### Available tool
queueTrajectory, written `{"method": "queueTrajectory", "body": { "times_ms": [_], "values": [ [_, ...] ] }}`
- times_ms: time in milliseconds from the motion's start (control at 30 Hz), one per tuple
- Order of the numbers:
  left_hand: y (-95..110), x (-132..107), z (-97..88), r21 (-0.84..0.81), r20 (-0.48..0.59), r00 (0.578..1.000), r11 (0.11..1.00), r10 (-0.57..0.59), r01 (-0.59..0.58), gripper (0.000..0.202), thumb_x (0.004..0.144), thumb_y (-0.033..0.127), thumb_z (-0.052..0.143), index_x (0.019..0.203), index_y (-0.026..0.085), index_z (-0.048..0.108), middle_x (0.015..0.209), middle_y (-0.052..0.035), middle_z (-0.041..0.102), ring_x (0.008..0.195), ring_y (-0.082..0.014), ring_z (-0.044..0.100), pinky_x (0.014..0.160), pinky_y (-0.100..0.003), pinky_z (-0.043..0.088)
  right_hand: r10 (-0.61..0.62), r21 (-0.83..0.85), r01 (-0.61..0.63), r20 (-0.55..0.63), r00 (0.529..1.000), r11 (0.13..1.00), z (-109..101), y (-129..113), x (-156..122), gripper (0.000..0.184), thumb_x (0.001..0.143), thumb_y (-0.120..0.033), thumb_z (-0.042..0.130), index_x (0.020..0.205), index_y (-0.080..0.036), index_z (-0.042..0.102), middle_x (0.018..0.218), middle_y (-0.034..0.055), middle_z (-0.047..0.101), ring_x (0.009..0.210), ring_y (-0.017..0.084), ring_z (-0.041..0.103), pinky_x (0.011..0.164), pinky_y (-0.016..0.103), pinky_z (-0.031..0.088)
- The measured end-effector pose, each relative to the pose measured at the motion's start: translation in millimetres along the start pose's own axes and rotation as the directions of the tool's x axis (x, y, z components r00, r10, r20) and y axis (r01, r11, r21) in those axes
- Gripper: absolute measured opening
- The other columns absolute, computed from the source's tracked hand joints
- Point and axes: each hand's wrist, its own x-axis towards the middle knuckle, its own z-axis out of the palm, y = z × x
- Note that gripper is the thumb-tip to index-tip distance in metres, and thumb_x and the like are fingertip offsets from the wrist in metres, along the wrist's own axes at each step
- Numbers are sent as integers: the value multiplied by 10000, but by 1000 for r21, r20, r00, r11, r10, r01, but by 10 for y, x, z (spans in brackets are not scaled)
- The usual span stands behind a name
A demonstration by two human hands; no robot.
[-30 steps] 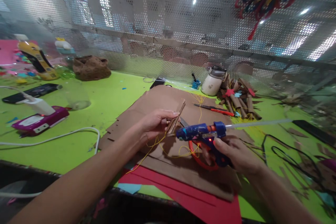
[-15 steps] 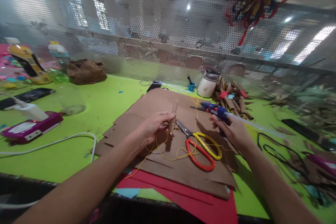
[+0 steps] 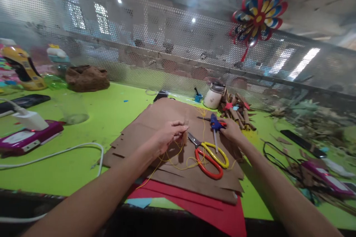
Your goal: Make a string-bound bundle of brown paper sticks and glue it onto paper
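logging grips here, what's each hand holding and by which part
The left hand pinches a brown strip near its middle. The right hand meets the blue glue gun at its handle; whether it grips is unclear.

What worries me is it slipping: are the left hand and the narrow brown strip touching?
Touching: the head view shows the left hand pinching the narrow brown strip, which sticks out above the grip.

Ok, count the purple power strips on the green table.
2. One purple power strip is at left, with a white plug on it; the other purple power strip lies at right among brown scraps. The scraps may hide more.
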Motion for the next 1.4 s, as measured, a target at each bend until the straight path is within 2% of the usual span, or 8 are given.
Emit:
{"method": "queueTrajectory", "body": {
  "times_ms": [100, 233, 367, 467, 633, 833, 1133, 1400],
  "values": [
    [-25, 19, -3, -15, -13, 999, 999, 51, -51, 160, 670, 219, 704, 747, 133, 593, 689, -12, 595, 568, -85, 543, 520, -188, 384, -27, 59, 29, -31, 999, 998, -66, -365, -109, 282, 754, -203, 525, 986, -135, 671, 1051, 134, 665, 1014, 264, 578, 912, 395, 411],
    [-57, 29, 4, -37, 17, 994, 994, 108, -107, 181, 688, 242, 702, 775, 140, 581, 695, -6, 589, 585, -99, 564, 542, -207, 410, -154, 512, 29, 204, 967, 858, -102, -1081, -399, 339, 832, -409, 512, 1009, -151, 642, 980, 96, 679, 841, 202, 625, 744, 331, 487],
    [-91, 17, 14, -18, 27, 995, 996, 92, -91, 218, 682, 264, 716, 810, 136, 595, 755, -35, 624, 650, -130, 597, 601, -242, 448, -138, 580, -61, 293, 946, 812, -7, -1482, -575, 277, 783, -385, 584, 925, -150, 616, 810, 58, 669, 718, 172, 600, 666, 308, 470],
    [-105, 8, 27, 1, 24, 995, 996, 92, -92, 215, 692, 281, 711, 806, 135, 604, 763, -43, 637, 653, -130, 596, 605, -241, 446, -19, 589, -143, 261, 965, 796, 117, -1482, -610, 231, 755, -384, 600, 761, -157, 558, 676, 18, 606, 627, 148, 551, 583, 279, 437],
    [-70, 4, 68, -70, 21, 997, 995, 78, -77, 160, 719, 248, 685, 754, 122, 593, 691, -23, 618, 591, -91, 558, 572, -204, 419, 7, 704, -242, 318, 948, 667, 225, -1417, -667, 214, 775, -373, 571, 725, -171, 522, 668, 7, 585, 635, 139, 535, 574, 263, 432],
    [-28, -10, 118, -125, -72, 997, 992, 13, -22, 160, 694, 225, 707, 701, 122, 586, 634, 2, 604, 527, -62, 524, 525, -179, 389, 41, 728, -266, 311, 949, 632, 251, -1448, -728, 241, 732, -379, 605, 659, -187, 478, 588, -31, 495, 562, 113, 462, 530, 243, 389],
    [-119, 20, 127, -221, -32, 999, 975, 13, -20, 202, 728, 254, 673, 666, 135, 522, 578, 15, 560, 489, -74, 507, 492, -190, 380, 42, 710, -256, 303, 952, 656, 261, -1464, -772, 215, 739, -356, 606, 667, -177, 510, 561, -29, 506, 537, 110, 454, 516, 239, 344],
    [-122, 23, 114, -185, -96, 995, 982, 23, -40, 247, 714, 286, 686, 667, 153, 484, 565, 39, 521, 473, -66, 486, 459, -180, 359, 13, 764, -361, 420, 908, 535, 240, -1485, -805, 152, 675, -243, 633, 795, -172, 571, 664, -21, 543, 598, 119, 503, 583, 261, 430]
  ]
}}
